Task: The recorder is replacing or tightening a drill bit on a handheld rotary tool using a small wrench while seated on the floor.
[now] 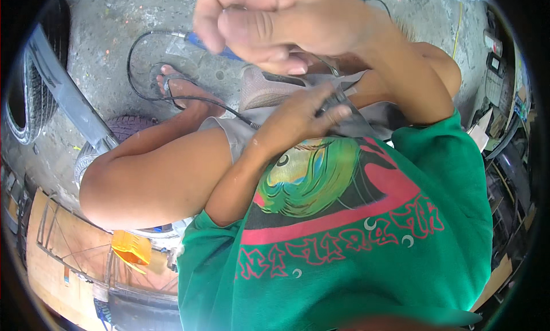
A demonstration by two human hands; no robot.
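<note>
My right hand [286,27] is raised at the top middle, close to the view, its fingers curled and the thumb pressed in. Whatever lies within its grip is hidden. Behind it shows part of a blue tool handle [200,43] with a black cord [130,67]; whether the hand touches it I cannot tell. Low over my lap, my left hand [301,116] has its fingers bent around the edge of a dark grey, glossy piece [358,122]. A thin metal rod or wire [331,67] shows just above that piece. The cord reaches my lap beside the left forearm.
Tyres [43,84] and a long grey strip [71,90] stand at the left. A yellow plastic part [132,248] lies over a wooden board [63,262] at lower left. Assorted clutter [510,130] lines the right side. The concrete floor [109,21] is stained.
</note>
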